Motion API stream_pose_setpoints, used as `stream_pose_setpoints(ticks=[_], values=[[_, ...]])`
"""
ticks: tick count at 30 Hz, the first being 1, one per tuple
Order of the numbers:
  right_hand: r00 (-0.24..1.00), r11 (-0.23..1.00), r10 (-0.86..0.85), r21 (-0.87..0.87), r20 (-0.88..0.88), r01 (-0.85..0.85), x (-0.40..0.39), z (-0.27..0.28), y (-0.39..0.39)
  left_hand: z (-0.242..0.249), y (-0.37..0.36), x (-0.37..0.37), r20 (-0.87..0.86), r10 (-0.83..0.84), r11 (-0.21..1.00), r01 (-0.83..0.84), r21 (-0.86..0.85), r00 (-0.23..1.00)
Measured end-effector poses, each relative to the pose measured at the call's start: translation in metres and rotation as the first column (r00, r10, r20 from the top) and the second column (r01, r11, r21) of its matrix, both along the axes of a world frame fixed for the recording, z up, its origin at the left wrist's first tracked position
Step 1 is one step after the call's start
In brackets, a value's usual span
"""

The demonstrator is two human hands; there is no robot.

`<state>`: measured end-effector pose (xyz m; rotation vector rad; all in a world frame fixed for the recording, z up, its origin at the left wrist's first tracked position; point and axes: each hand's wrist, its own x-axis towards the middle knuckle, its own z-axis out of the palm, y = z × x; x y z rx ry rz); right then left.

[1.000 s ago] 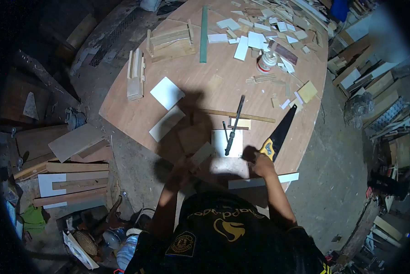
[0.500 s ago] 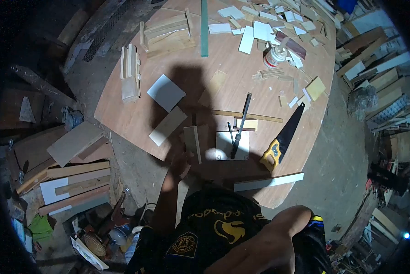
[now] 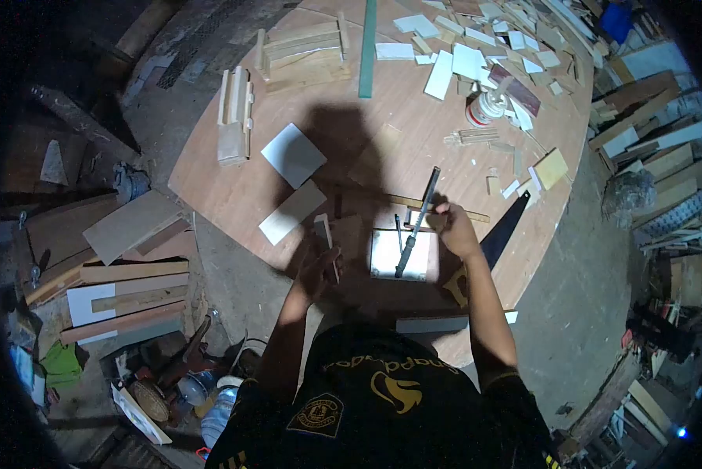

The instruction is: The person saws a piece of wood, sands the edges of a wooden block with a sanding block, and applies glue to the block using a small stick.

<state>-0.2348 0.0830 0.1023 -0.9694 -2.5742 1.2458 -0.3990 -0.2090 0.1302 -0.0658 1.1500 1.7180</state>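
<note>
My left hand (image 3: 317, 273) is closed on a small narrow wooden board (image 3: 324, 233), held tilted at the near edge of the table. Out over the table, my right hand (image 3: 455, 232) has its fingers bent beside a file with a dark handle (image 3: 418, 223). What its fingertips touch is hard to tell. Below the file lie a square white board (image 3: 384, 254), a thin dark pen-like tool (image 3: 398, 227) and a small wood block (image 3: 415, 218). A long wooden strip (image 3: 476, 216) runs under my right hand. My right forearm partly covers a handsaw (image 3: 505, 227).
Pale panels (image 3: 293, 155) and a grey-white board (image 3: 292, 212) lie left of centre. Wooden assemblies (image 3: 304, 59) stand at the back left, near a green strip (image 3: 368, 55). Offcuts and a glue jar (image 3: 485, 108) crowd the back right. A white strip (image 3: 433, 324) lies at the near edge.
My right hand has swung from in front of my body out over the table to the file. My left hand has tilted the small board up. The view has shifted slightly.
</note>
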Motion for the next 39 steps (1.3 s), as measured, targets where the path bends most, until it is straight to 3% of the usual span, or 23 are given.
stream_pose_setpoints(ticks=[1, 3, 5, 6, 7, 9, 13, 15, 17, 21, 23, 24, 26, 30, 32, 35, 37, 39], values=[[0.970, 0.946, 0.075, 0.290, 0.231, -0.142, 0.007, -0.017, 0.000, 0.004, 0.003, 0.001, -0.097, -0.047, 0.989, 0.032, -0.145, 0.994], [0.953, 0.932, 0.048, 0.330, 0.298, -0.150, 0.010, -0.031, -0.008, 0.012, 0.002, 0.002, -0.155, -0.078, 0.986, 0.053, -0.156, 0.985], [0.921, 0.920, 0.012, 0.356, 0.389, -0.162, 0.007, -0.035, -0.010, 0.034, 0.002, 0.005, -0.527, -0.118, 0.991, 0.066, -0.116, 0.841], [0.923, 0.912, 0.007, 0.375, 0.385, -0.164, 0.007, -0.036, -0.010, 0.016, -0.007, 0.009, -0.585, -0.146, 0.988, 0.082, -0.134, 0.798], [0.925, 0.903, -0.002, 0.398, 0.380, -0.162, 0.004, -0.026, -0.011, 0.020, -0.012, 0.010, -0.593, -0.140, 0.988, 0.072, -0.136, 0.793], [0.915, 0.911, 0.009, 0.374, 0.403, -0.174, 0.001, -0.028, -0.007, 0.027, -0.014, 0.014, -0.217, -0.084, 0.994, 0.096, 0.047, 0.973], [0.905, 0.877, 0.092, 0.397, 0.416, -0.271, 0.002, -0.027, -0.003, 0.076, -0.003, 0.023, -0.272, -0.159, 0.961, 0.211, 0.176, 0.949], [0.880, 0.847, 0.073, 0.436, 0.469, -0.303, 0.005, -0.023, -0.008, 0.070, -0.005, 0.030, -0.292, -0.136, 0.957, 0.202, 0.207, 0.947], [0.873, 0.856, 0.059, 0.425, 0.484, -0.294, 0.009, -0.020, -0.011, 0.070, -0.005, 0.033, -0.188, -0.197, 0.911, 0.251, 0.327, 0.962], [0.896, 0.876, 0.056, 0.409, 0.441, -0.256, 0.025, -0.020, -0.014, 0.087, -0.002, 0.033, -0.200, -0.231, 0.896, 0.288, 0.338, 0.952], [0.914, 0.868, 0.110, 0.411, 0.390, -0.280, 0.035, -0.021, -0.011, 0.087, -0.003, 0.036, -0.027, -0.156, 0.985, 0.157, 0.077, 0.987], [0.929, 0.850, 0.096, 0.456, 0.358, -0.263, 0.038, -0.024, -0.010, 0.085, -0.008, 0.033, -0.021, -0.171, 0.982, 0.172, 0.084, 0.985], [0.915, 0.825, 0.063, 0.496, 0.399, -0.273, 0.038, -0.021, -0.014, 0.081, -0.021, 0.022, -0.408, -0.262, 0.922, 0.352, 0.161, 0.874], [0.897, 0.815, 0.007, 0.517, 0.442, -0.261, 0.035, -0.028, -0.027, 0.090, -0.034, 0.024, -0.358, -0.228, 0.958, 0.275, 0.085, 0.905], [0.881, 0.825, -0.024, 0.507, 0.473, -0.250, 0.032, -0.034, -0.026, 0.105, -0.038, 0.026, -0.392, -0.140, 0.989, 0.147, -0.012, 0.909], [0.843, 0.845, -0.034, 0.466, 0.537, -0.263, 0.034, -0.025, -0.026, 0.082, -0.052, 0.021, -0.352, -0.152, 0.971, 0.206, 0.119, 0.923], [0.824, 0.849, -0.015, 0.443, 0.566, -0.289, 0.036, -0.007, -0.023, 0.080, -0.060, 0.022, -0.332, -0.138, 0.975, 0.187, 0.118, 0.933], [0.653, 0.901, -0.019, 0.296, 0.757, -0.317, 0.035, 0.008, -0.018, 0.081, -0.068, 0.022, -0.310, -0.110, 0.982, 0.151, 0.113, 0.944]])
